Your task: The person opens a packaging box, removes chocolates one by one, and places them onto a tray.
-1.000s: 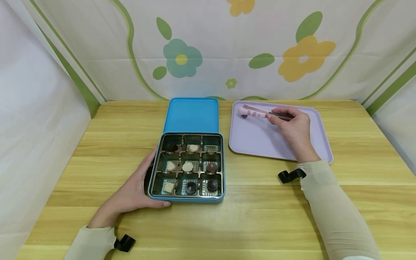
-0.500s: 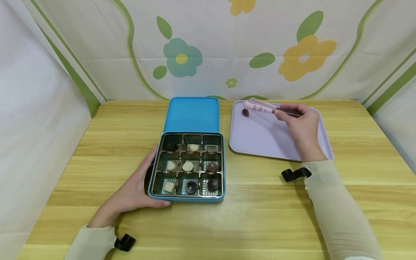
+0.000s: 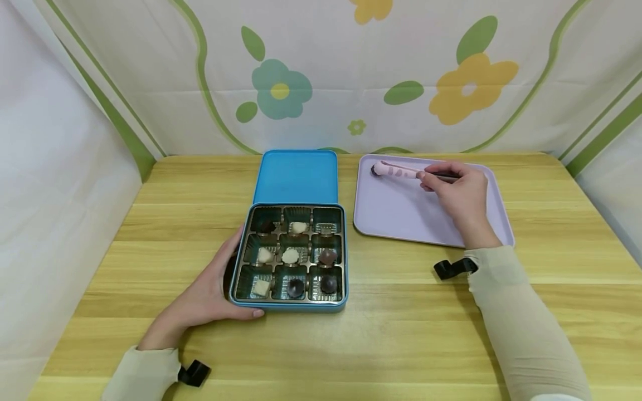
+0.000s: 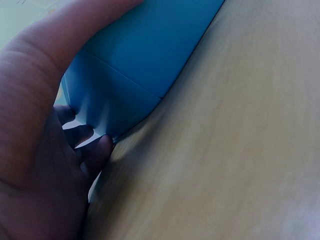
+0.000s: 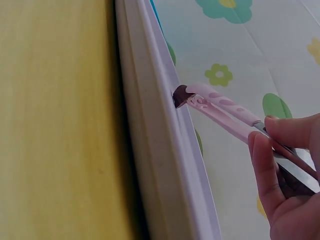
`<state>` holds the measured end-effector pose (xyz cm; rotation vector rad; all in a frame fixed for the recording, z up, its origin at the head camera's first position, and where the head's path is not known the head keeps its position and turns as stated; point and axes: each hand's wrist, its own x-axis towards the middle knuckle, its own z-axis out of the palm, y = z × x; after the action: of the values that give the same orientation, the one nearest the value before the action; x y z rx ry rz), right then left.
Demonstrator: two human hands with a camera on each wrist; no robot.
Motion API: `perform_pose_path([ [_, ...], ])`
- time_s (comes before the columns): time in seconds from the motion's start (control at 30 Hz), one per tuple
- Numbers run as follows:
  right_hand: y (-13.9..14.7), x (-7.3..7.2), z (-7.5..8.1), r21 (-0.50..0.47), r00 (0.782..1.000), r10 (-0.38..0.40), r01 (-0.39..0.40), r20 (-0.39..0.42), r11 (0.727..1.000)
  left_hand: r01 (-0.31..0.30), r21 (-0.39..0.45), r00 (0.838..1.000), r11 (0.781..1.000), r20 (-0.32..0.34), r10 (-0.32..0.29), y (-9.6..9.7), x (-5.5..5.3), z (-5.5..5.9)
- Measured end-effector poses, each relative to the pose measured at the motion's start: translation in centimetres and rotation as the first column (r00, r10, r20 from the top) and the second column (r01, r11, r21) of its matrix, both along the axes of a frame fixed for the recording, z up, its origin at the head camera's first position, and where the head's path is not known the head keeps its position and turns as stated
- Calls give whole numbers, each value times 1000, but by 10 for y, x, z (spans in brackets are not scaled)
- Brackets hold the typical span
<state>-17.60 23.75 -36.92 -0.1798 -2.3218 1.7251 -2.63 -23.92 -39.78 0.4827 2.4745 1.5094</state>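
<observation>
My left hand (image 3: 213, 295) holds the blue tin (image 3: 293, 307) at its near left corner, thumb along the front wall and fingers against the left side. Inside the tin, a divided insert has white and dark chocolates in most compartments; the far right one shows only its ribbed floor. My right hand (image 3: 461, 200) grips pink paw-tipped tongs (image 3: 401, 171) by their dark handles, thumb on one arm and fingers on the other. At the tongs' tips, a dark chocolate (image 5: 181, 96) sits at the far left corner of the lilac tray (image 3: 401, 217), partly covered by the tips.
Behind the tin lies its blue lid (image 3: 296, 178), left of the tray. A flower-printed curtain (image 3: 331, 72) hangs along the wooden table's (image 3: 391, 345) far edge, with white cloth at both sides.
The tongs first lifted off to the right, exposing the chocolate, then came back left and down so their tips meet it. The left hand and tin have stayed put.
</observation>
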Motion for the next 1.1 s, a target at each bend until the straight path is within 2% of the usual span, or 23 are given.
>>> perform_pose_path([
  [0.13, 2, -2, 0, -123, 999, -17, 22, 36, 992, 4, 4, 1000, 1000, -5, -4, -1, 0, 0],
  [0.27, 5, -4, 0, -283, 997, -44, 62, 70, 957, 4, 9, 1000, 1000, -5, -4, -1, 0, 1],
  [0.33, 7, -5, 0, -338, 996, -55, 76, 72, 938, 2, 9, 1000, 1000, -3, -2, -2, 0, 0],
  [0.4, 8, -5, 0, -349, 996, -57, 76, 65, 934, 1, 5, 1000, 1000, -1, -1, -2, 0, 0],
  [0.47, 7, -5, 0, -322, 997, -53, 67, 53, 944, 0, 0, 1000, 1000, -1, 0, -2, 0, 0],
  [0.6, 3, -3, 1, -84, 999, -42, 43, 9, 996, 2, 0, 1000, 1000, -3, -2, -3, 0, 0],
  [0.7, -1, -2, 0, 96, 999, -37, 40, -28, 995, 5, 0, 1000, 1000, -4, -5, -2, -1, 1],
  [0.77, -4, 0, -1, 137, 999, -26, 30, -33, 990, 7, 5, 1000, 1000, -3, -7, -2, -1, 2],
  [0.9, -6, 2, -2, 158, 999, -5, 10, -32, 987, 11, 12, 1000, 1000, -3, -11, -1, 0, 3],
  [1.1, -3, 4, 6, 210, 994, -50, 70, -100, 975, 7, 0, 1000, 1000, -4, -7, -1, 0, 3],
])
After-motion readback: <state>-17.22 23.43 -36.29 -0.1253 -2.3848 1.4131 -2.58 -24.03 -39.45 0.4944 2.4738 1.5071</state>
